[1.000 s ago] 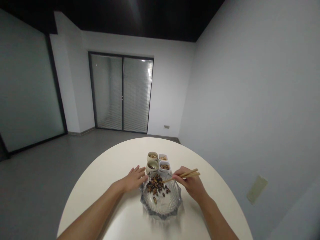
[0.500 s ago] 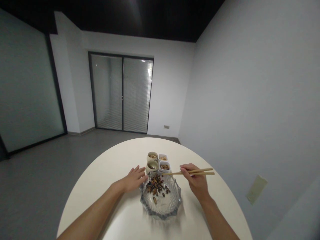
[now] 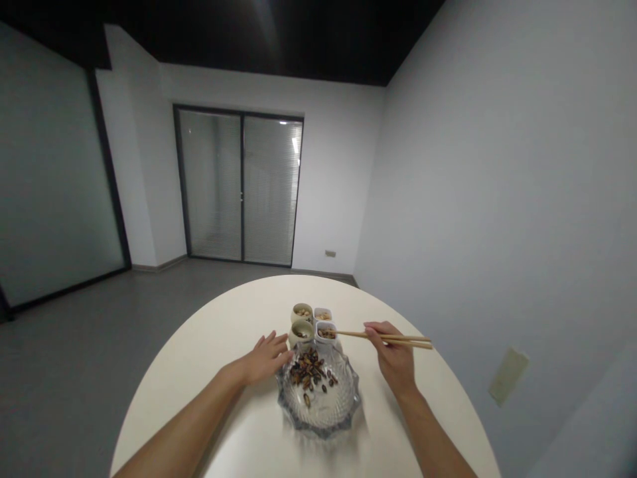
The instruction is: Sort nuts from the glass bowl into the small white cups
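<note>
A pair of wooden chopsticks point(image 3: 398, 339) is held in my right hand point(image 3: 395, 358), tips pointing left over the front right white cup point(image 3: 326, 339), which contains small brown pieces. My left hand point(image 3: 269, 359) lies with fingers stretched out at the left rim of a clear glass bowl point(image 3: 318, 433). Inside the bowl is a heap of dark brown, shiny seed-like pieces point(image 3: 307, 369), with several scattered to its right. Beside the white cup stands a beige cup point(image 3: 300, 340) with a few dark pieces in it. Whether the chopsticks grip a piece is too small to tell.
Behind stand another beige cup point(image 3: 301, 319) and a smaller white cup point(image 3: 323, 314), both with pale pieces inside. Everything rests on a round cream table point(image 3: 223, 312). A white wall point(image 3: 497, 199) runs along the right, and glass doors point(image 3: 241, 186) are at the back.
My right hand has shifted slightly right, and the chopstick tips have moved up from the bowl's back rim to the front white cup. My left hand stays by the bowl.
</note>
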Demonstrator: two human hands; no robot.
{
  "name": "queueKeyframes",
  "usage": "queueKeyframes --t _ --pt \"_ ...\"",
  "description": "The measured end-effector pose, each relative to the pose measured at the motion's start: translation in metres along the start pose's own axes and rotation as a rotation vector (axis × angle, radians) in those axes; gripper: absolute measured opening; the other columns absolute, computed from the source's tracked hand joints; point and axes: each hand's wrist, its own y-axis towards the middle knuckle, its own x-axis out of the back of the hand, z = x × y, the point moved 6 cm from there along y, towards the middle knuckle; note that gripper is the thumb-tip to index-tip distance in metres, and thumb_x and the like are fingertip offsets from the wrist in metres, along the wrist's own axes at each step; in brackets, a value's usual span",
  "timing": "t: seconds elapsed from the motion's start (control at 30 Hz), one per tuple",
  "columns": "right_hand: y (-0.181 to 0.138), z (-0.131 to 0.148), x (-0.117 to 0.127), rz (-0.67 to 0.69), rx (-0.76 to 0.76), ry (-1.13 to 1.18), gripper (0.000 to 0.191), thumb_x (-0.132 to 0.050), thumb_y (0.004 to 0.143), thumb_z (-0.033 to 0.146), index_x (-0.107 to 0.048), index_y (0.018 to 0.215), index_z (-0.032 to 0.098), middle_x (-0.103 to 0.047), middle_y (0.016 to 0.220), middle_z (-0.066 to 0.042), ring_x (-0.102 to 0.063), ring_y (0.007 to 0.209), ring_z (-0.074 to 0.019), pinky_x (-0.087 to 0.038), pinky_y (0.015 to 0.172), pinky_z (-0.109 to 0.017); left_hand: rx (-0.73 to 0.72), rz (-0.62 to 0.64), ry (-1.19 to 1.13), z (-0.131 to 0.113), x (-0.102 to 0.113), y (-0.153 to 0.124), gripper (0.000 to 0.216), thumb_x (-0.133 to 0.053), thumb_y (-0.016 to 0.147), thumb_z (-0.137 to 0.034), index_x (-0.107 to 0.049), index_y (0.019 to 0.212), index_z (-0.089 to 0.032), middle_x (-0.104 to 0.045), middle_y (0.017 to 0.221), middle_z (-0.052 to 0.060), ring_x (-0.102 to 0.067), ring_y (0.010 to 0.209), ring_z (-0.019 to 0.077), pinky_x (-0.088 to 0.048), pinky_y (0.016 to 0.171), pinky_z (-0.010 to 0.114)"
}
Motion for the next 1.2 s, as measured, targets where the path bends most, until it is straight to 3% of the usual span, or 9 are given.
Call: queueKeyframes --t 0.37,0.8,1.07,1.2 --pt "-0.002 -0.007 -0.004 0.097 -0.001 -0.041 0.014 -0.067 0.09 0.035 -0.075 0.088 0.024 -0.07 0.081 -0.003 -0.063 0.077 -0.0205 -0.049 0.072 -0.033 0.023 0.011 -0.032 -0.008 0.005 -0.003 0.06 -0.02 0.104 -0.06 -0.05 0.143 -0.025 -0.023 0.16 0.006 -0.008 0.147 0.036 -0.007 0.116 0.058" --pt "-0.001 -0.014 0.001 0.077 -0.041 -0.063 0.018 -0.069 0.087 0.04 -0.075 0.083 0.023 -0.071 0.081 -0.004 -0.065 0.078 -0.0209 -0.05 0.074 -0.033 0.008 0.011 -0.027 -0.006 0.003 -0.003 0.062 -0.018 0.103 -0.062 -0.046 0.146 -0.027 -0.022 0.161 0.006 -0.007 0.147 0.0355 -0.007 0.115 0.058" --pt "0.001 -0.011 0.009 -0.025 -0.147 -0.067 0.029 -0.068 0.082 0.047 -0.073 0.074 0.02 -0.07 0.068 -0.005 -0.065 0.066 -0.0208 -0.052 0.061 -0.031 0.01 0.012 -0.037 -0.003 0.0 -0.002 0.06 -0.019 0.103 -0.061 -0.044 0.147 -0.028 -0.023 0.16 0.007 -0.009 0.147 0.0359 -0.008 0.115 0.059" --pt "0.001 -0.007 0.001 0.085 -0.221 0.052 0.03 -0.068 0.081 0.048 -0.071 0.074 0.019 -0.067 0.059 -0.002 -0.063 0.055 -0.0182 -0.051 0.053 -0.027 -0.001 0.004 -0.02 -0.005 0.001 -0.002 0.058 -0.02 0.104 -0.06 -0.049 0.143 -0.029 -0.024 0.16 0.006 -0.01 0.147 0.0368 -0.009 0.115 0.059"
